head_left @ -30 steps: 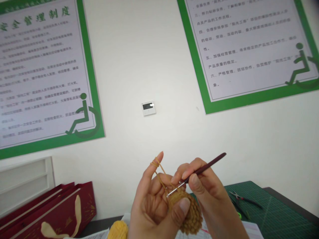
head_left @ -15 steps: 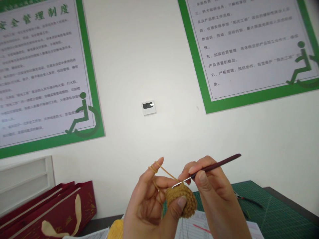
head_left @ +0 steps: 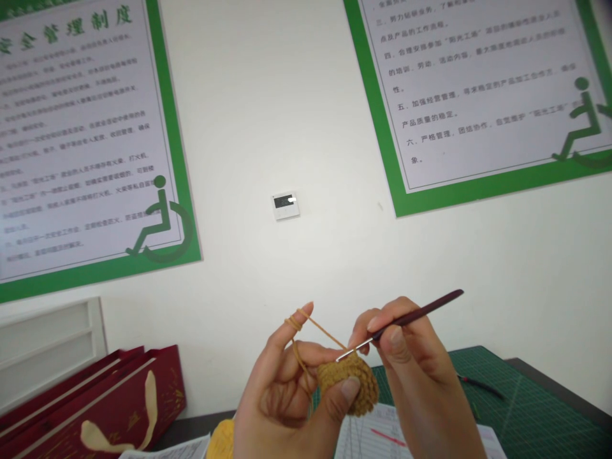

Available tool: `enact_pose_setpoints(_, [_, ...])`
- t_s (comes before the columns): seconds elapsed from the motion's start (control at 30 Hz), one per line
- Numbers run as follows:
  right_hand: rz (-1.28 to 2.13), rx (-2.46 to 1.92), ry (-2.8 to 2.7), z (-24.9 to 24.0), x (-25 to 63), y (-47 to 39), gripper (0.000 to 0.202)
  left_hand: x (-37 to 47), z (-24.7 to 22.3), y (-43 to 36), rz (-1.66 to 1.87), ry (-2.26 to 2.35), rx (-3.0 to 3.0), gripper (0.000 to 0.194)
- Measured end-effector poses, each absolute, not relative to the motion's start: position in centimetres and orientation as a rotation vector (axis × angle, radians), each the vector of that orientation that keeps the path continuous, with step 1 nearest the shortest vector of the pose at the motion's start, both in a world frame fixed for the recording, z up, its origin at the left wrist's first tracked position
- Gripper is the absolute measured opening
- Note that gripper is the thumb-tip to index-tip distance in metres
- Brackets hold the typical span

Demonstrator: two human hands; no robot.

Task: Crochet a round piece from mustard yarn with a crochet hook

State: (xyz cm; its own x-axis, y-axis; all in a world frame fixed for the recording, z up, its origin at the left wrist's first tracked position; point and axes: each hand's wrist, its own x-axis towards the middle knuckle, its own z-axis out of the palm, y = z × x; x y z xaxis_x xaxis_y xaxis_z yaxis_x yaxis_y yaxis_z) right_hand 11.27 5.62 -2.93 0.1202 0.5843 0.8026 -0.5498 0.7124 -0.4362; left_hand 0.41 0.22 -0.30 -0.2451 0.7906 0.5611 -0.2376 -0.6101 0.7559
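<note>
Pinched between the thumb and fingers of my left hand is a small mustard-brown crochet piece, rounded and thick. A strand of the same yarn winds around my raised left index finger and runs down taut to the top edge of the piece. My right hand grips a crochet hook like a pen, its dark red handle pointing up to the right. The hook's metal tip lies at the upper edge of the piece, beside the working yarn. Part of the piece is hidden behind my left thumb.
Below the hands lie printed sheets with a red mark and a green cutting mat. A dark-handled tool rests on the mat. Yellow yarn sits at lower left, near dark red gift bags. A wall stands behind.
The hook has drawn back slightly to the right and its tip sits a little farther right along the edge. My left hand and the crochet piece have barely moved.
</note>
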Motion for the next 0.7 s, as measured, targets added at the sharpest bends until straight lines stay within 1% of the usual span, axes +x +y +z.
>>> enact_pose_setpoints(0.2, [0.748,0.015,-1.227,-2.9,11.7,5.8,0.017,0.3,-0.2,0.4,1.908,0.69,1.313,0.071])
enact_pose_setpoints(0.5, [0.377,0.081,-1.356,-2.3,12.6,5.0,0.01,0.5,-0.4,0.2,1.937,0.709,1.332,0.068])
enact_pose_setpoints(0.7, [0.274,0.054,-1.402,-2.1,13.0,4.8,0.01,0.8,-0.5,0.2,1.956,0.668,1.328,0.064])
